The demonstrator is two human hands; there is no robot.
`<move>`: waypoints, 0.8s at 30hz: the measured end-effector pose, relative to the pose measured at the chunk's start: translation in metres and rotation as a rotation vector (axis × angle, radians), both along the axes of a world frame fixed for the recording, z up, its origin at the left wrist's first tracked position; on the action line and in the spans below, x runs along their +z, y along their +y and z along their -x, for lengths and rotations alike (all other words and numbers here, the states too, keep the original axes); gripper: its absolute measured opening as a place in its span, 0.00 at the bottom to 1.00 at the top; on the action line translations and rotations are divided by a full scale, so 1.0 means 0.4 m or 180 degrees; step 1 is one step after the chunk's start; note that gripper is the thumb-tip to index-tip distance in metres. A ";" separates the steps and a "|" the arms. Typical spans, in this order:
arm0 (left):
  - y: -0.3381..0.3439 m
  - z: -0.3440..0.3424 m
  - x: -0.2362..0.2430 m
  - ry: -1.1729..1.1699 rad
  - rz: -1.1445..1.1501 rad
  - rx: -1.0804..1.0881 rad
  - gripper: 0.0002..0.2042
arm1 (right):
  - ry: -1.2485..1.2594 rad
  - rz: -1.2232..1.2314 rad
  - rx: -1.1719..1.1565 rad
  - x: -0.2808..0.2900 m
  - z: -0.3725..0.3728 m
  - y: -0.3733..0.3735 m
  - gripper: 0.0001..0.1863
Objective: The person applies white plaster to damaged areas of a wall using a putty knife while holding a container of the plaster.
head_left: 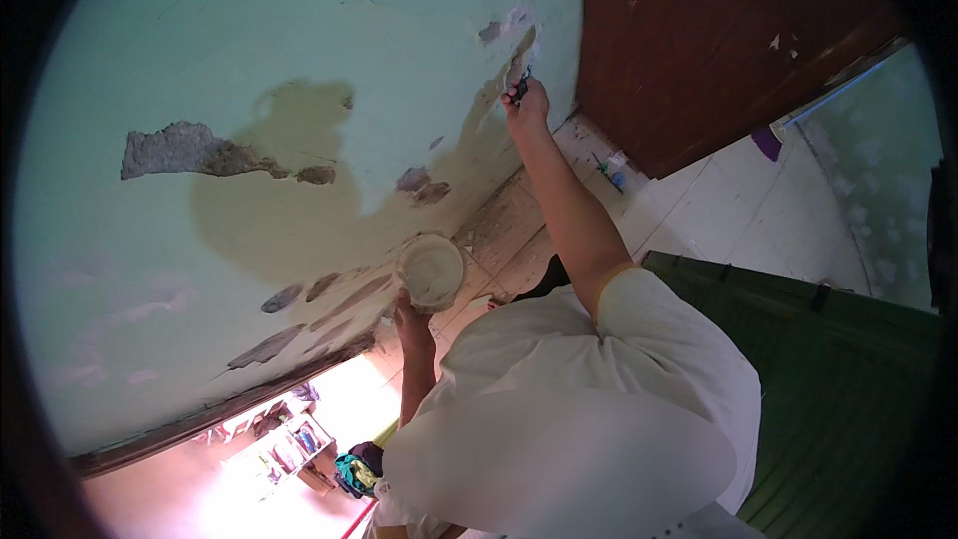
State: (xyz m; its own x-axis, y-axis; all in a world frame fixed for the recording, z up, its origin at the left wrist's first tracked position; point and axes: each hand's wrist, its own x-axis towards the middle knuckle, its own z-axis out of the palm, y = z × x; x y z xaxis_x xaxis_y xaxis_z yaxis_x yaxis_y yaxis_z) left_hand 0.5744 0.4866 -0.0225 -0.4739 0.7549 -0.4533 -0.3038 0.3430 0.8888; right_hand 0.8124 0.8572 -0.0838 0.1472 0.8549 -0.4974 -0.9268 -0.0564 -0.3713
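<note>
My right hand (pixel 529 108) is closed around a dark-handled putty knife (pixel 521 88), reaching up to the green wall (pixel 419 30). The blade is too small to make out clearly; it is by a whitish patch (pixel 519 18) and a bare streak near the wall's right edge. Lower and to the left, my left hand (pixel 411 321) grips a round tub (pixel 433 274) from its near side. Pale, smooth paste coats the inside of the tub. Shadows of me and the tub fall across the wall.
A large bare patch (pixel 175 152) and several smaller chipped spots mark the wall. A brown door (pixel 718 30) stands to the right, with small litter (pixel 614 175) on the tiled floor (pixel 738 205) below it. A dark green panel (pixel 828 379) is at my right. Bright doorway lower left.
</note>
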 end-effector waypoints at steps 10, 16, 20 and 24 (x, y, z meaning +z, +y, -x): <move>0.006 -0.003 0.018 -0.0111 -0.0056 -0.0172 0.34 | -0.0048 -0.0374 0.0212 0.161 0.039 -0.065 0.12; -0.002 0.004 0.015 -0.0118 0.0125 -0.0214 0.32 | -0.1010 0.0006 -0.0049 0.071 0.086 0.013 0.14; -0.007 0.013 0.016 -0.0143 0.0080 -0.0233 0.32 | -0.1313 -0.0153 -0.0090 0.019 0.154 0.067 0.15; 0.003 0.005 0.054 -0.0039 0.0068 -0.0178 0.33 | -0.2923 -0.0027 -0.0059 -0.023 0.195 0.086 0.17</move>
State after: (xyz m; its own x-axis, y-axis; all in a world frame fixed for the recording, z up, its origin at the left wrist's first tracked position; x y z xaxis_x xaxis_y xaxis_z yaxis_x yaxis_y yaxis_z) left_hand 0.5725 0.4878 -0.0008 -0.4257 0.7700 -0.4752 -0.2944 0.3787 0.8775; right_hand 0.7342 0.8915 -0.0929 0.4952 0.8516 -0.1721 -0.2682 -0.0385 -0.9626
